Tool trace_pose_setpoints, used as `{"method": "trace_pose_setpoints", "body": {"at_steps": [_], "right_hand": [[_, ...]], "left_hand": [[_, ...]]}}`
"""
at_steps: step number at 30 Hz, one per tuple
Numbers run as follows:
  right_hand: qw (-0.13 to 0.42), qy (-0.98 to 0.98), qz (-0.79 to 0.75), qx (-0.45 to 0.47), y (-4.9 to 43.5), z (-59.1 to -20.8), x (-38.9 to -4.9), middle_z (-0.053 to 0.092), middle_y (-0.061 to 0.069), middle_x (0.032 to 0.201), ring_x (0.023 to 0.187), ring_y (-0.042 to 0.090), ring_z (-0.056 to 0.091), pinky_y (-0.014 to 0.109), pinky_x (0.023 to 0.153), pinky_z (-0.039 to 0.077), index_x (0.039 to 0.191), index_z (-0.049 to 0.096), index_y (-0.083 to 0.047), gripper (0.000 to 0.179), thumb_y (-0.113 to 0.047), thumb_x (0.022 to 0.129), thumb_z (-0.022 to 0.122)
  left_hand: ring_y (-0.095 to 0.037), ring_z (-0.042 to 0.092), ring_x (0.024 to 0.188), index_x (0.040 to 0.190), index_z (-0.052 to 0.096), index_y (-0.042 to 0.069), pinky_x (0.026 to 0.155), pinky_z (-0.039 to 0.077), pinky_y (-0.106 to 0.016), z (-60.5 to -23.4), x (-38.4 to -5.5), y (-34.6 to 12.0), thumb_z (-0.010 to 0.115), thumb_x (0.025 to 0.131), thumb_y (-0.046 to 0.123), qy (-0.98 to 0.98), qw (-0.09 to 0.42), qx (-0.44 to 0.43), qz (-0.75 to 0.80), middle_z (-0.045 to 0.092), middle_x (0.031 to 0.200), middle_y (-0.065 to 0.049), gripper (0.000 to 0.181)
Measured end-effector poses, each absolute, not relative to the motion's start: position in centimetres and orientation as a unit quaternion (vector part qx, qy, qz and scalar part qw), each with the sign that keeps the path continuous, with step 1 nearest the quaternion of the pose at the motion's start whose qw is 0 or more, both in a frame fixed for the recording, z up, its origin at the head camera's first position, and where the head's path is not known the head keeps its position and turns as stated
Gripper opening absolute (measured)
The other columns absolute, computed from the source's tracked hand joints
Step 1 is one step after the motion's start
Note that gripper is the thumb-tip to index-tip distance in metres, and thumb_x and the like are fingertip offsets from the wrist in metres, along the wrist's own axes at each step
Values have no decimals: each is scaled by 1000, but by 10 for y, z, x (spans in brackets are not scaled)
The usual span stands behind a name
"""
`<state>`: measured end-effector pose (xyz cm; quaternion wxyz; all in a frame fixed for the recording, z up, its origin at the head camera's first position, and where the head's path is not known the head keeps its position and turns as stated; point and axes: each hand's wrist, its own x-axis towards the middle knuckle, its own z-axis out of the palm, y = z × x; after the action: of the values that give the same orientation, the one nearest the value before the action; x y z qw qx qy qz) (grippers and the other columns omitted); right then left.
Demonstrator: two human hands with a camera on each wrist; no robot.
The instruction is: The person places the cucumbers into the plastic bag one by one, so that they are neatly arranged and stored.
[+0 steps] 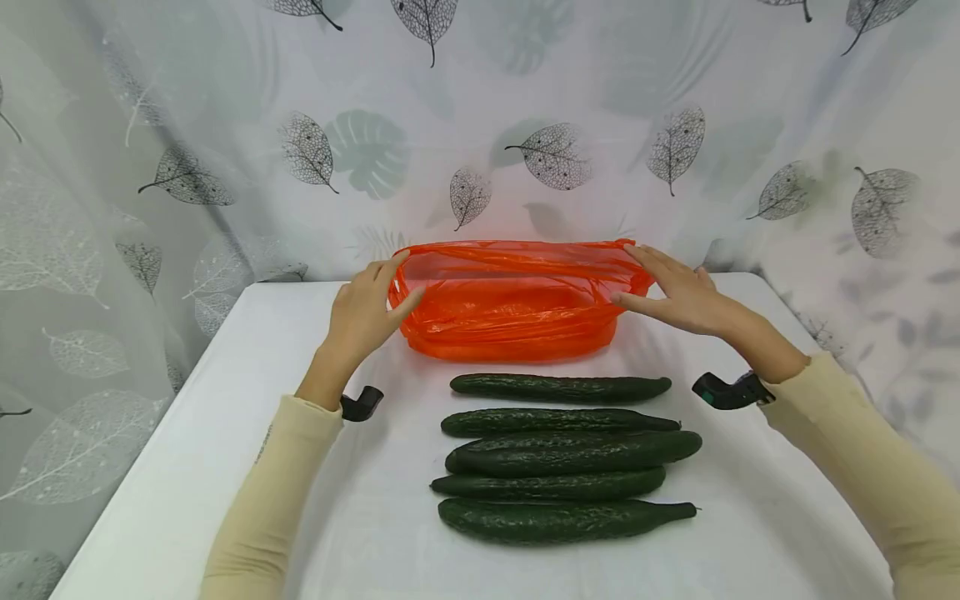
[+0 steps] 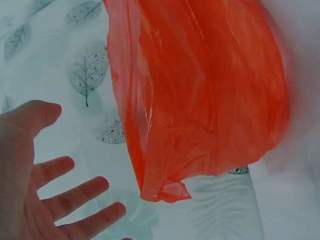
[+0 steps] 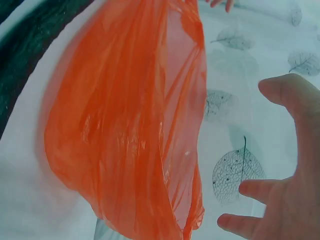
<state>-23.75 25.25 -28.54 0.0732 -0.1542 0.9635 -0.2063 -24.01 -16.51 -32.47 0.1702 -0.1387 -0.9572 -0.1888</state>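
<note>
An orange plastic bag (image 1: 517, 321) stands on the white table with its mouth spread wide. My left hand (image 1: 367, 308) is at the bag's left end, thumb and fingers spread. In the left wrist view that hand (image 2: 55, 190) holds nothing, and a gap shows between its fingertips and the bag (image 2: 215, 90). At the bag's right end is my right hand (image 1: 682, 296), its fingers extended. The right wrist view shows this hand (image 3: 285, 170) spread beside the bag (image 3: 115, 130), with nothing gripped. Several dark green cucumbers (image 1: 562, 387) lie in front of the bag, roughly parallel.
The white table (image 1: 187, 467) has its back edge against a leaf-patterned curtain (image 1: 465, 108), which also hangs along the left side. Black wrist-worn devices (image 1: 727, 392) sit at the cuffs of both beige sleeves (image 1: 273, 483).
</note>
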Motion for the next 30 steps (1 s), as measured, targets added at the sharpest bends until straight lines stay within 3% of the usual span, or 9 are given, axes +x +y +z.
{"method": "trace_pose_setpoints", "body": {"at_steps": [6, 12, 16, 21, 23, 28, 30], "right_hand": [[64, 945, -268, -175, 247, -286, -223, 24, 21, 157, 140, 44, 25, 72, 102, 29, 157, 16, -10, 92, -45, 88, 67], [23, 930, -282, -234, 238, -296, -201, 54, 22, 131, 112, 38, 54, 62, 91, 47, 141, 44, 0, 71, -24, 83, 78], [18, 921, -276, -276, 230, -306, -186, 59, 18, 123, 102, 31, 60, 52, 83, 54, 130, 56, 1, 55, -19, 84, 77], [38, 912, -272, -303, 224, -314, -170, 62, 13, 120, 96, 25, 62, 42, 76, 57, 123, 61, -2, 45, -19, 84, 77], [47, 910, -274, -307, 223, -317, -165, 63, 12, 119, 96, 25, 63, 42, 76, 57, 121, 62, -4, 42, -19, 84, 77], [71, 906, -276, -315, 223, -323, -153, 66, 6, 112, 94, 22, 63, 43, 81, 56, 117, 65, -6, 36, -22, 86, 75], [77, 903, -275, -321, 223, -326, -148, 67, 4, 110, 92, 19, 63, 41, 81, 55, 116, 67, -8, 34, -25, 87, 74]], "left_hand": [[-37, 46, 126, 145, 43, 9, 102, 41, -55, -340, -237, -165, 61, 95, 36, -943, 184, -139, -239, 49, 138, -19, 60], [-37, 37, 132, 143, 44, 9, 107, 35, -56, -357, -237, -165, 63, 93, 31, -931, 201, -125, -277, 36, 146, -18, 59], [-38, 41, 125, 143, 44, 8, 100, 42, -55, -365, -235, -165, 62, 94, 32, -931, 186, -99, -297, 37, 140, -20, 58], [-33, 50, 103, 145, 43, 9, 75, 51, -45, -372, -231, -167, 60, 95, 36, -930, 160, -61, -324, 40, 126, -19, 59], [-33, 52, 102, 145, 42, 9, 75, 51, -44, -375, -231, -167, 59, 96, 36, -924, 151, -52, -346, 37, 127, -19, 59], [-34, 51, 107, 146, 40, 8, 89, 51, -44, -381, -232, -164, 59, 96, 35, -903, 125, -42, -409, 25, 136, -18, 60], [-34, 52, 107, 147, 36, 11, 88, 51, -44, -383, -232, -163, 59, 96, 36, -900, 113, -37, -419, 22, 140, -18, 62]]}}
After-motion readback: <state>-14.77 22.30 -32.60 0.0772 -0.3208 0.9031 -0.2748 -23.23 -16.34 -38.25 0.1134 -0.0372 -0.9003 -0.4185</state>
